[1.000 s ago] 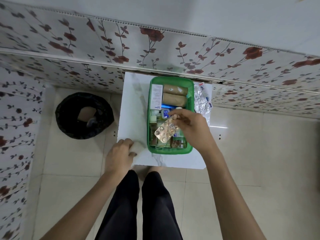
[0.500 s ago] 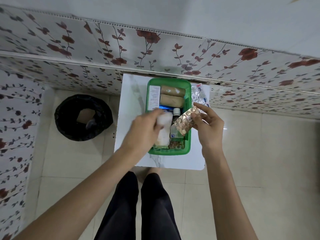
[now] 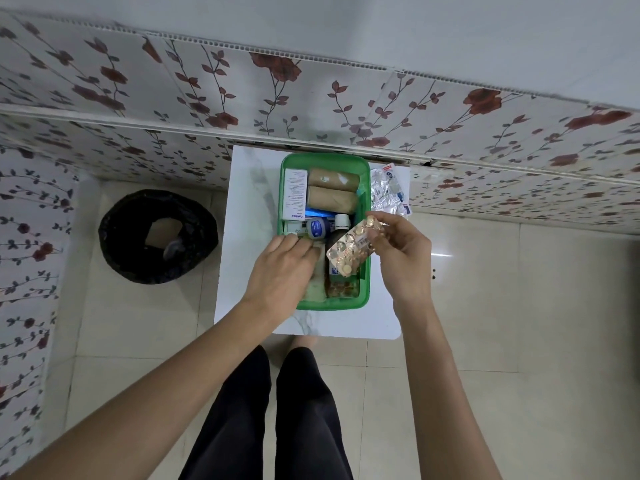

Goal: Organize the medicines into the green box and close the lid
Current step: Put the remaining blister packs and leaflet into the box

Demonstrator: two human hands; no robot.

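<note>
The green box (image 3: 364, 178) stands open on a small white table (image 3: 246, 209), packed with two tan bandage rolls (image 3: 330, 197), a white carton (image 3: 294, 194), a small blue-labelled jar (image 3: 316, 228) and a brown bottle (image 3: 341, 225). My left hand (image 3: 282, 268) lies inside the box's near left part, pressing a white cotton pack (image 3: 315, 291) down. My right hand (image 3: 398, 251) holds an orange-pill blister strip (image 3: 351, 249) above the box's right side. Silver blister packs (image 3: 386, 192) lie on the table right of the box. No lid is visible.
A black bin (image 3: 157, 235) stands on the tiled floor left of the table. Flowered wall panels run behind the table and along the left. My legs in black trousers (image 3: 270, 417) stand just before the table's near edge.
My left hand has carried the white cotton pack from the table's left edge into the box and now presses it down. My right hand has lifted the blister strip up and to the right.
</note>
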